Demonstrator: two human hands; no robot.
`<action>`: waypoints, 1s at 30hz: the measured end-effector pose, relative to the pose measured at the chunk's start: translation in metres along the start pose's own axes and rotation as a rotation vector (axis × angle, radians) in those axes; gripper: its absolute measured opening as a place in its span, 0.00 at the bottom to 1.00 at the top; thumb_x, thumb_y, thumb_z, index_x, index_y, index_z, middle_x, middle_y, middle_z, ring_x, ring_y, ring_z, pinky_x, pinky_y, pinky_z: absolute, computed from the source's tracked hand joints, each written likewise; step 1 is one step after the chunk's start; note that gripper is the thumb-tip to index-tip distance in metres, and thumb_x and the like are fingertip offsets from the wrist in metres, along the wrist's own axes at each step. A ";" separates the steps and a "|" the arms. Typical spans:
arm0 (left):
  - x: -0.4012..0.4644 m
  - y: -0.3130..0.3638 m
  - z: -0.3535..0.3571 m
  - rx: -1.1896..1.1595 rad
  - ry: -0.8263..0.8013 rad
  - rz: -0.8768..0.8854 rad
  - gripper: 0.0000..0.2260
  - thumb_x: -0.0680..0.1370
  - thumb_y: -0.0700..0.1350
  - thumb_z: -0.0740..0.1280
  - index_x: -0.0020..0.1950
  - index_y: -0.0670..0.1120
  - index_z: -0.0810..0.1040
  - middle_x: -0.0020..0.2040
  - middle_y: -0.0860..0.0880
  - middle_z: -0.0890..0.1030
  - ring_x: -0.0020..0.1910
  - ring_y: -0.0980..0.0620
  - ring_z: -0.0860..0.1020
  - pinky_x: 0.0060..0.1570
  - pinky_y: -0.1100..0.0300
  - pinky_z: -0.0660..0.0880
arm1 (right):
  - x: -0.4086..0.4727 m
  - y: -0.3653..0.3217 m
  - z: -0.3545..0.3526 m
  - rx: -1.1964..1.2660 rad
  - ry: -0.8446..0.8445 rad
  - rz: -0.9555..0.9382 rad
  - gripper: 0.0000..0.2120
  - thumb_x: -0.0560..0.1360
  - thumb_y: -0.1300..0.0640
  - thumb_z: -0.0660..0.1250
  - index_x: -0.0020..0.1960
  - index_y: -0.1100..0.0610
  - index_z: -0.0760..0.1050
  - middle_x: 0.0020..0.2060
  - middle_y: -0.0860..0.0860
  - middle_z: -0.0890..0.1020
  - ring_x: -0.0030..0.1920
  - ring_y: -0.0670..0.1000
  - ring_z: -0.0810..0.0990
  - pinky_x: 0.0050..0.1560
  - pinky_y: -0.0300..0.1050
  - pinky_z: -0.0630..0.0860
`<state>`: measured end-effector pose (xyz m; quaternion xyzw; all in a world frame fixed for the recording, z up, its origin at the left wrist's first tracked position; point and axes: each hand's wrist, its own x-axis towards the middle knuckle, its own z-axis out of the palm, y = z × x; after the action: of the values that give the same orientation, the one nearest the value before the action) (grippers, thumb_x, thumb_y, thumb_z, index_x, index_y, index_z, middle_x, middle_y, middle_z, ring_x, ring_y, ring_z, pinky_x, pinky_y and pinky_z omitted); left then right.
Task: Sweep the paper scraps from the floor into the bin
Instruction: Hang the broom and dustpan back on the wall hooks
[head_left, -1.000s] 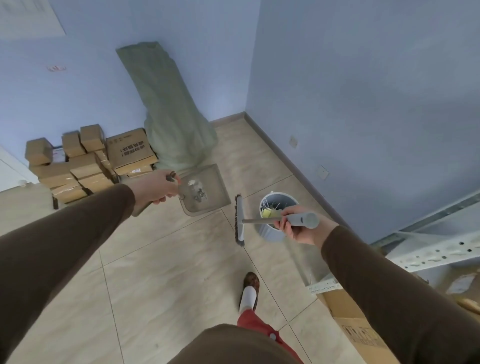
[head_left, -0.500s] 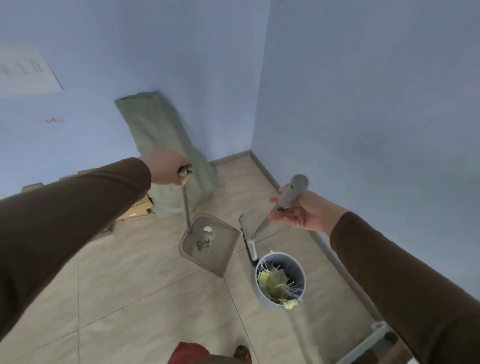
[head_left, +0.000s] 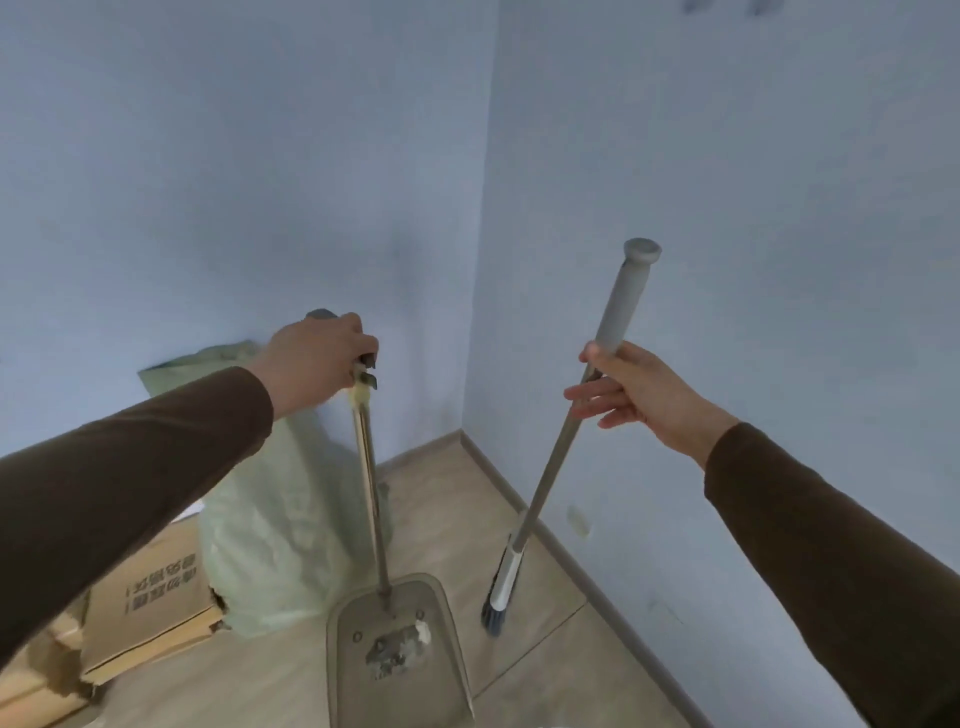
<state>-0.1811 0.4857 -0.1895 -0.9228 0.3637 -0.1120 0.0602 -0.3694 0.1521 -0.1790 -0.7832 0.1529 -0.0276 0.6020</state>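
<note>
Both hands hold long handles upright near the room corner. Left hand (head_left: 317, 358) is curled around the top of the dustpan (head_left: 395, 654) handle; the pan rests on the floor with greyish debris in it. Right hand (head_left: 631, 392) loosely pinches the broom (head_left: 566, 441) shaft below its grip, bristles touching the floor by the wall. Behind the dustpan stand a green sack (head_left: 270, 545) and a box (head_left: 150, 603)

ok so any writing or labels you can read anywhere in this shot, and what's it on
Cardboard box, lower left beside the pale green sack: dark printed characters in rows on its side, seen at an angle and too blurred to read.
Broom, dustpan, walls: no text or label visible.
Nothing in this shot can be quoted with confidence.
</note>
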 end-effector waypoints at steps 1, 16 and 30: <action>0.017 -0.003 -0.001 -0.048 -0.015 0.052 0.09 0.77 0.46 0.70 0.56 0.55 0.78 0.56 0.53 0.73 0.49 0.48 0.77 0.46 0.51 0.79 | 0.014 -0.006 -0.010 -0.058 0.097 -0.014 0.23 0.78 0.40 0.64 0.63 0.56 0.72 0.45 0.55 0.87 0.43 0.58 0.87 0.43 0.50 0.80; 0.252 0.037 -0.064 -0.734 0.205 0.250 0.13 0.74 0.37 0.72 0.50 0.55 0.76 0.51 0.55 0.73 0.46 0.53 0.80 0.50 0.54 0.79 | 0.156 -0.040 -0.168 0.089 0.657 -0.255 0.16 0.78 0.46 0.66 0.52 0.59 0.77 0.39 0.57 0.84 0.41 0.53 0.82 0.47 0.46 0.78; 0.387 0.067 -0.139 -1.014 0.437 0.407 0.23 0.79 0.33 0.64 0.67 0.57 0.68 0.52 0.56 0.73 0.55 0.52 0.81 0.58 0.55 0.77 | 0.259 -0.127 -0.232 -0.113 0.853 -0.463 0.05 0.83 0.50 0.58 0.53 0.51 0.69 0.40 0.48 0.80 0.39 0.47 0.80 0.34 0.35 0.74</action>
<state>0.0149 0.1672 -0.0046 -0.7034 0.5455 -0.0980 -0.4449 -0.1498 -0.1060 -0.0316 -0.7470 0.2090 -0.4706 0.4205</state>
